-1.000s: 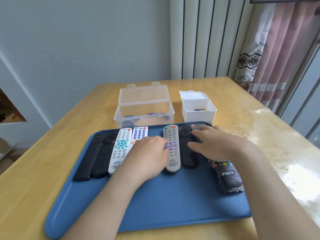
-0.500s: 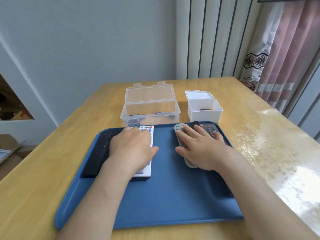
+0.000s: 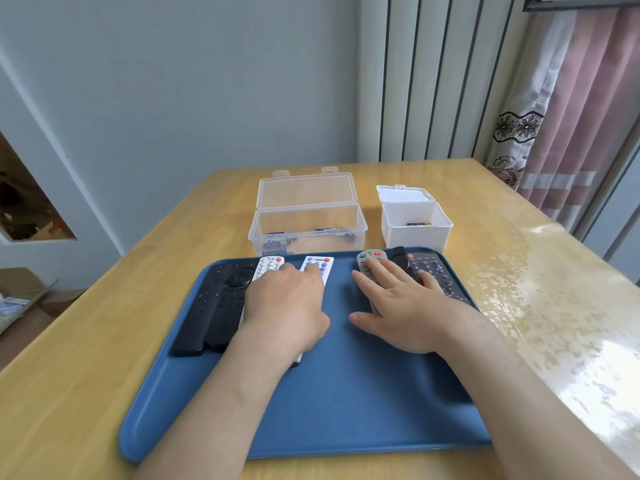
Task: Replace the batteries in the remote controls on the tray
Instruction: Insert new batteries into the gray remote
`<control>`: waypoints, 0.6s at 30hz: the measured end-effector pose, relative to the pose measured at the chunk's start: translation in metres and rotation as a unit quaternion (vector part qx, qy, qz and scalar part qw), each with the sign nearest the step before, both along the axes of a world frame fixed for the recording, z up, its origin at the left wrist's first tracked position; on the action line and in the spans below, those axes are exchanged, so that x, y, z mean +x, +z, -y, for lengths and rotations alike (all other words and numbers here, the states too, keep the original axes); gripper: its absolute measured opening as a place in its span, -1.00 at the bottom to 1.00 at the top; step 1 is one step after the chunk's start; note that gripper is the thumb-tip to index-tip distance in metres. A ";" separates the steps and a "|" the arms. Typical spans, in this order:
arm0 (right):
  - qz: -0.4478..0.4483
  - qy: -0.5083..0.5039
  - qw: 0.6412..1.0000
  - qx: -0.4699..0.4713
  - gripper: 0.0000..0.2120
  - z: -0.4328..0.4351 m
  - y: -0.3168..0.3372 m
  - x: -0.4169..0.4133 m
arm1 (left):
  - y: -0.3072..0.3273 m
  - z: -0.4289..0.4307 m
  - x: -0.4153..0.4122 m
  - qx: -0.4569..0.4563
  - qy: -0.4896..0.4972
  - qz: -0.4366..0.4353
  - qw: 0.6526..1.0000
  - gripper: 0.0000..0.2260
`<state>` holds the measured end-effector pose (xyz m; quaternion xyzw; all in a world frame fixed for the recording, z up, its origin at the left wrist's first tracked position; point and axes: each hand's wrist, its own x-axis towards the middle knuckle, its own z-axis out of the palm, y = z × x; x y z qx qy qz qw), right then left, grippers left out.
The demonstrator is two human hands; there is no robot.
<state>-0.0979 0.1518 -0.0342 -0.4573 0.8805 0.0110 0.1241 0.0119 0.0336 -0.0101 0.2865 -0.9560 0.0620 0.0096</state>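
A blue tray (image 3: 346,403) lies on the wooden table with several remotes along its far half. My left hand (image 3: 285,306) rests flat on two white remotes (image 3: 320,266), fingers straight. To their left lie two black remotes (image 3: 207,310). My right hand (image 3: 401,303) lies spread over a grey remote (image 3: 369,258) with red and green buttons, and over a black remote (image 3: 398,256) and a dark wrapped remote (image 3: 440,277) beside it. Neither hand grips anything.
Behind the tray stands a clear plastic box (image 3: 308,220) with its lid open and a few batteries inside. To its right sits a small white box (image 3: 415,223) holding a battery. The table edge runs along the left, a curtain hangs at the right.
Both hands have slid apart with the remotes under them: the left group went left, the right group right and further back. A bare strip of tray has opened in the middle.
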 end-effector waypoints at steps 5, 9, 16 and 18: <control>-0.078 -0.017 0.986 -0.145 -0.49 0.004 0.003 0.002 | 0.002 0.020 -0.001 0.204 0.008 -0.078 0.976 -0.69; 0.054 -0.033 0.896 -0.440 -0.63 0.009 0.013 0.009 | 0.011 0.033 0.005 0.611 -0.032 -0.280 0.739 -0.73; 0.601 -0.122 0.624 -0.484 -0.76 0.024 0.018 0.039 | 0.006 0.020 -0.005 0.720 -0.094 -0.412 0.551 -0.70; 0.623 -0.119 0.598 -0.490 -0.74 0.020 0.020 0.035 | 0.008 0.017 -0.005 0.688 -0.103 -0.423 0.580 -0.71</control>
